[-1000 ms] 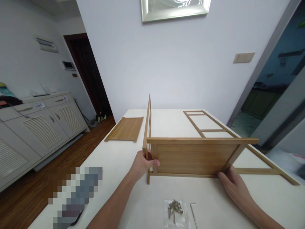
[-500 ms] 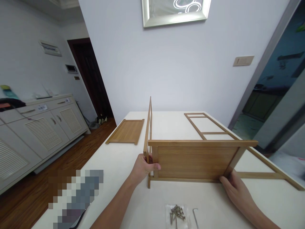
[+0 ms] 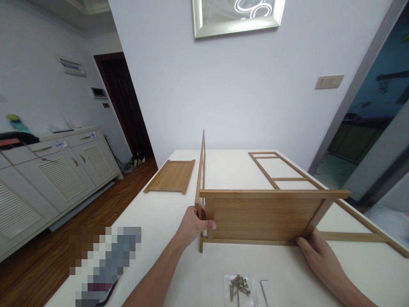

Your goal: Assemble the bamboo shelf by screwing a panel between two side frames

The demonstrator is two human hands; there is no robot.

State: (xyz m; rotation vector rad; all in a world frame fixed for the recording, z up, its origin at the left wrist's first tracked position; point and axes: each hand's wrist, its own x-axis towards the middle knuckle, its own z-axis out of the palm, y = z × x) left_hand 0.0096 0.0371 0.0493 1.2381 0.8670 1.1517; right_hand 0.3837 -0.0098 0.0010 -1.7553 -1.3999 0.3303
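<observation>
A wooden shelf panel (image 3: 258, 218) stands on its long edge on the white table, its left end meeting an upright wooden side frame (image 3: 199, 179). At that corner my left hand (image 3: 195, 225) is closed around the frame and the panel's end, thumb on the panel's near face; some fingers are hidden behind the wood. My right hand (image 3: 315, 247) grips the panel's lower right corner, with its fingers partly out of sight behind it. Before the panel lie a clear bag of screws (image 3: 239, 288) and a hex key (image 3: 264, 293).
A second ladder-like wooden frame (image 3: 287, 179) lies flat on the right of the table (image 3: 153, 226). Another wooden panel (image 3: 171, 176) lies at the back left. A pixelated, phone-like object (image 3: 111, 266) is at the front left edge. The wall rises behind the table.
The view has shifted slightly, so everything sits a little lower and further right. Both hands keep the same hold, and the panel and side frame stay together.
</observation>
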